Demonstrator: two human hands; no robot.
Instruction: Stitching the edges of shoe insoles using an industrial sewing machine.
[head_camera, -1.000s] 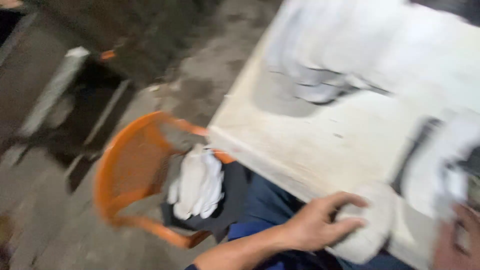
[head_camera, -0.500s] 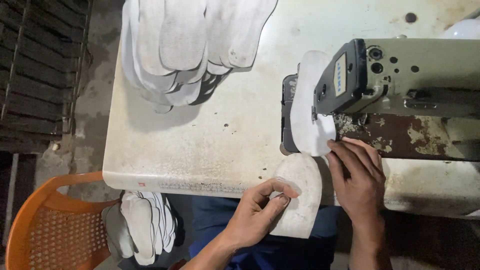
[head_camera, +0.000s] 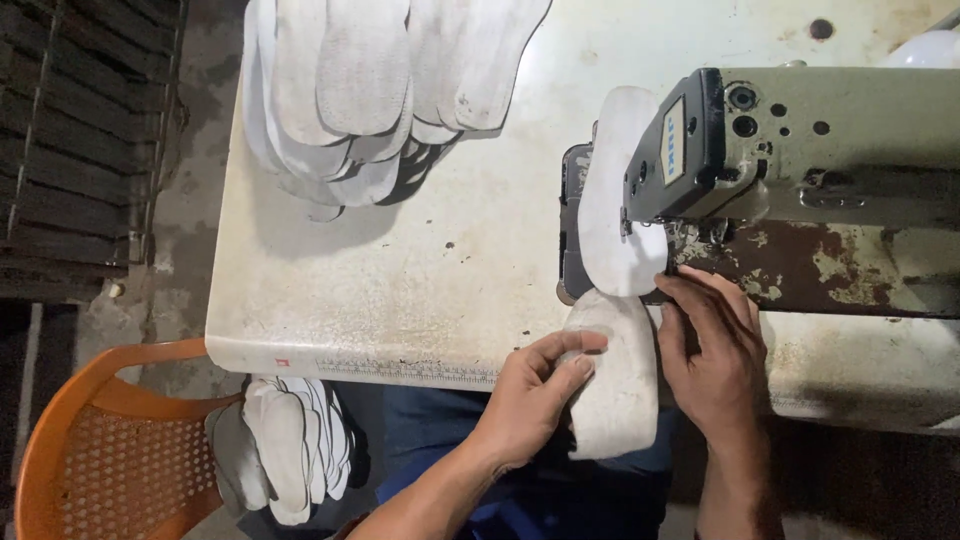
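My left hand (head_camera: 530, 395) grips the edge of a white sole-shaped fabric piece (head_camera: 620, 385) that hangs over the table's front edge. My right hand (head_camera: 712, 350) lies flat beside it, fingertips pressing on the piece near the needle area of the sewing machine (head_camera: 800, 150). A second white sole-shaped piece (head_camera: 610, 200) lies under the machine head, past the needle.
A pile of white sole-shaped pieces (head_camera: 370, 90) lies at the far left of the worn white table (head_camera: 400, 290). An orange plastic chair (head_camera: 100, 450) at the lower left carries another stack of white pieces (head_camera: 290, 445). A dark grille (head_camera: 70, 150) stands left.
The view swung from the chair and floor onto the table and machine. My left hand brought the white piece up to the machine, and my right hand settled on it by the needle.
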